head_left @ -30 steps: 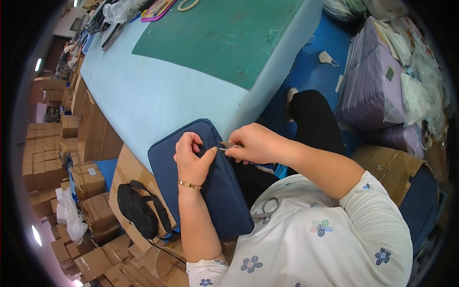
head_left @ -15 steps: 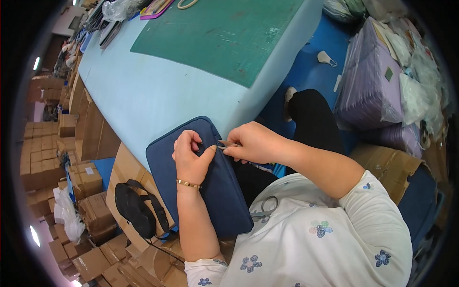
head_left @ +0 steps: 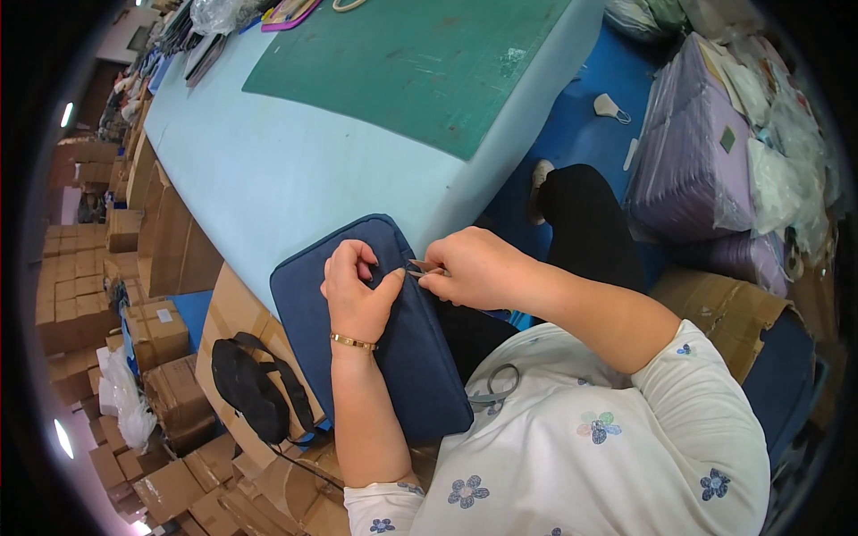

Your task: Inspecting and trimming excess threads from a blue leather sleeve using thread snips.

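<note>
A navy blue padded fabric bag [head_left: 331, 313] lies across my lap, its top end against the table edge. My left hand [head_left: 357, 290], with a gold bracelet on the wrist, presses on the bag and pinches its right edge. Just to the right, my right hand [head_left: 474, 268] is closed on small metal thread snips [head_left: 422, 267], whose tips meet the bag's edge at my left thumb. A grey cord loop [head_left: 500, 384] hangs on my flowered white shirt.
A pale blue table [head_left: 295, 170] with a green cutting mat [head_left: 429, 62] stands ahead. Brown cardboard boxes [head_left: 152, 330] pile up at the left. A black strap bag [head_left: 246, 389] lies below the lap. Purple plastic-wrapped bundles [head_left: 697, 161] and a blue floor are at the right.
The bag and both hands have hardly shifted; my hands stay together at the bag's right edge with the snips in place.
</note>
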### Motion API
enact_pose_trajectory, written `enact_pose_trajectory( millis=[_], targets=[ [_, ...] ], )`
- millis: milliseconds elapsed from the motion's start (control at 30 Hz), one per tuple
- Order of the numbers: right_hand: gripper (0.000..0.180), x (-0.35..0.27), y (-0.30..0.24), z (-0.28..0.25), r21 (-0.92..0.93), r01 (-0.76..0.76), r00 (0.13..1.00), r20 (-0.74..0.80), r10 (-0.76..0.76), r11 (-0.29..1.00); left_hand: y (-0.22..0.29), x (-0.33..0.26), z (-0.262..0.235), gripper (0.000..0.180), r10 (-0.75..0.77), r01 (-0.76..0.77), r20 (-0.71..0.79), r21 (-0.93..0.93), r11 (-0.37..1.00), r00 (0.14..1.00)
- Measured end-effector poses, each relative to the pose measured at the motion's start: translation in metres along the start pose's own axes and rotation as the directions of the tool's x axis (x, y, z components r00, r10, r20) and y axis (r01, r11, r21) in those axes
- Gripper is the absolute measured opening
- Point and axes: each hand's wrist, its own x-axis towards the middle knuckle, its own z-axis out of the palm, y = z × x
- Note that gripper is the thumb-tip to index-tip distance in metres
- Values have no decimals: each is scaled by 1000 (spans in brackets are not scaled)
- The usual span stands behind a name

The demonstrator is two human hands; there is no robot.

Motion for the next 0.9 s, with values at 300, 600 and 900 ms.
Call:
enact_pose_trajectory(
  millis=[300,600,900],
  targets=[
    [13,4,29,10,-172,323,928,-138,-347,931,-1,1,-1,32,-8,8,1,-23,1000,1000],
    [16,13,48,13,-321,495,789,-225,-573,807,-2,1,-2,33,-26,27,18,-52,998,1000],
    [17,7,31,1,-2,294,954,-68,-293,956,-5,2,-1,33,-12,13,12,-63,998,1000]
  ],
)
